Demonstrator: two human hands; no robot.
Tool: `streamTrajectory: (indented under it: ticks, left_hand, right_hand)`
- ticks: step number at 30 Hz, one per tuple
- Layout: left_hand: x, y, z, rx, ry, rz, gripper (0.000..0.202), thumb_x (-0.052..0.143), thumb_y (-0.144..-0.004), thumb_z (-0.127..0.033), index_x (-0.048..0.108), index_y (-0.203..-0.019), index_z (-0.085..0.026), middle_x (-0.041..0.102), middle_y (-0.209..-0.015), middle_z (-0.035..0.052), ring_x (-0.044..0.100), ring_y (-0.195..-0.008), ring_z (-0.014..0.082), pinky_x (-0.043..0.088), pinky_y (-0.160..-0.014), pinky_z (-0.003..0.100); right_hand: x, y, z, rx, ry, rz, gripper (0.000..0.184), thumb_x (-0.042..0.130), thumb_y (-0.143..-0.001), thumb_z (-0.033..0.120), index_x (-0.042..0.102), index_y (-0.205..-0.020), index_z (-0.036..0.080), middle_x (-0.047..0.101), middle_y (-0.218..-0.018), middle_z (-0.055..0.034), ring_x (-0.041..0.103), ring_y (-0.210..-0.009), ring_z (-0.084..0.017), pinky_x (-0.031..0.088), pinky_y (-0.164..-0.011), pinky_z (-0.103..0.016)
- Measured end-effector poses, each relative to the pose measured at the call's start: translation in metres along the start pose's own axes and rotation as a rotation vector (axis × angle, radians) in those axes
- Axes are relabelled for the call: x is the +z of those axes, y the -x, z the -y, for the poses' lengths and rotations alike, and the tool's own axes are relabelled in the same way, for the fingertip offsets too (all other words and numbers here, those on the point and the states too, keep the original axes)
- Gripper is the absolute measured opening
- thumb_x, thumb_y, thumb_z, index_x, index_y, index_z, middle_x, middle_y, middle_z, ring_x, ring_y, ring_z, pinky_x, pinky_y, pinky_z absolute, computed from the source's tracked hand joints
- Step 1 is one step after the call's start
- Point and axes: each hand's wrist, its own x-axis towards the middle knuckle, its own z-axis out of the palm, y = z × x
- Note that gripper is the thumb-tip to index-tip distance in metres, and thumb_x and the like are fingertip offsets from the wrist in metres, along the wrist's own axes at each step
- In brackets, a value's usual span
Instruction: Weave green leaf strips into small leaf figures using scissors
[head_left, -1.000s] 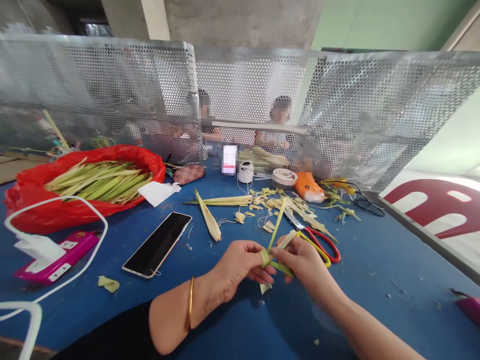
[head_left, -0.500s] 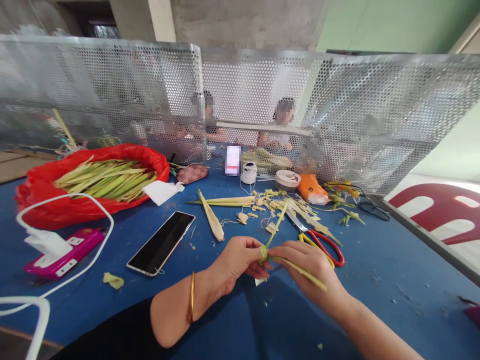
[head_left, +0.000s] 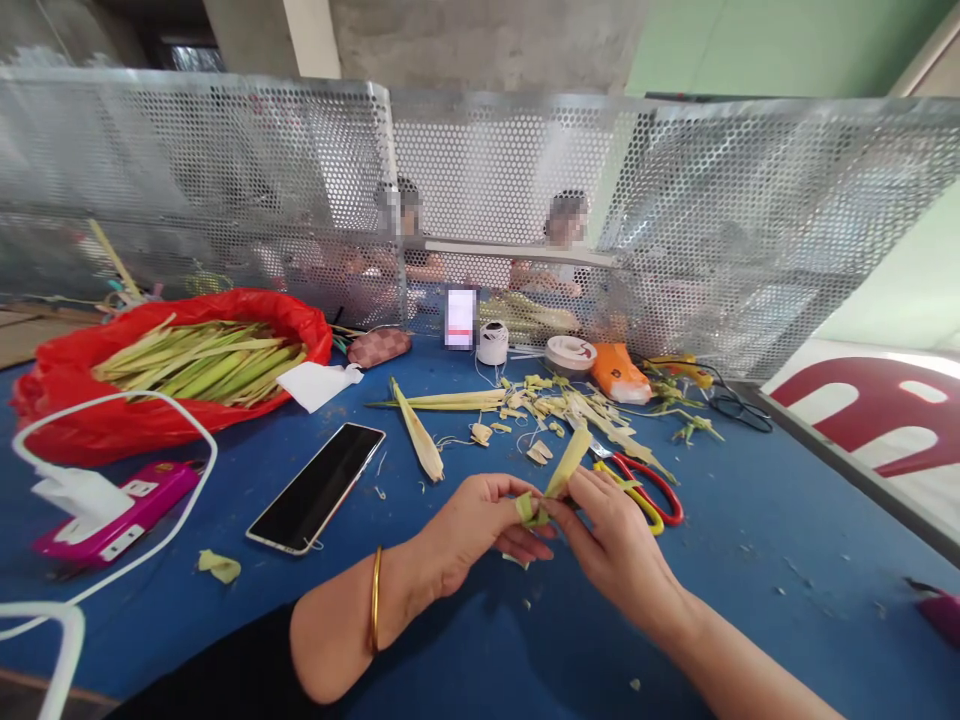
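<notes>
Between thumb and fingers, my left hand [head_left: 491, 520] pinches a small folded piece of green leaf strip [head_left: 527, 508]. My right hand [head_left: 611, 520] is closed on the same strip close by, its fingertips almost touching my left ones. A broad pale-green end of the leaf [head_left: 570, 460] stands up between the hands, tilted to the right. The exact folds are partly hidden by my fingers. Just beyond my right hand lie scissors [head_left: 649, 485] with red and yellow handles. Leaf scraps [head_left: 540, 400] and a dry leaf piece [head_left: 416, 430] lie past my hands.
At left are a red bag [head_left: 60, 375] of long leaves, a purple power strip [head_left: 135, 520] with a white cable, and a phone [head_left: 319, 490]. A thread spool [head_left: 493, 345], tape roll [head_left: 570, 353] and orange packet [head_left: 621, 372] line the perforated metal screen [head_left: 502, 160]; two people sit behind it.
The leaf's upright end now shows broad and flat beside my right fingers, where it was a thin strip. The strip end that stuck out along my right hand is mostly out of sight.
</notes>
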Motion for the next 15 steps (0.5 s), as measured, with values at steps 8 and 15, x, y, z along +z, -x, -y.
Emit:
streamTrajectory:
  ticks: [8,15]
  left_hand:
    - [-0.0002,-0.0015,0.0,-0.088,0.078,-0.142,0.031,0.081,-0.063,-0.034,0.068,-0.082,-0.013,0.071,-0.069,0.004,0.068,-0.062,0.015,0.051,-0.064,0.025]
    - [-0.0005,-0.0008,-0.0034,0.021,0.132,0.088,0.025,0.063,-0.071,-0.018,0.073,-0.094,-0.012,0.073,-0.087,0.0088,0.07,-0.082,0.0189,0.051,-0.083,0.03]
  right_hand:
    - [0.0008,0.0001,0.0016,0.123,-0.041,0.044,0.022,0.048,-0.091,0.02,0.045,-0.069,0.021,0.056,-0.068,0.0,0.05,-0.063,-0.015,0.035,-0.058,-0.026]
    - [-0.001,-0.0024,-0.0008,0.171,0.016,-0.014,0.02,0.049,-0.087,0.019,0.044,-0.068,0.021,0.056,-0.065,0.0007,0.05,-0.06,-0.015,0.034,-0.056,-0.026]
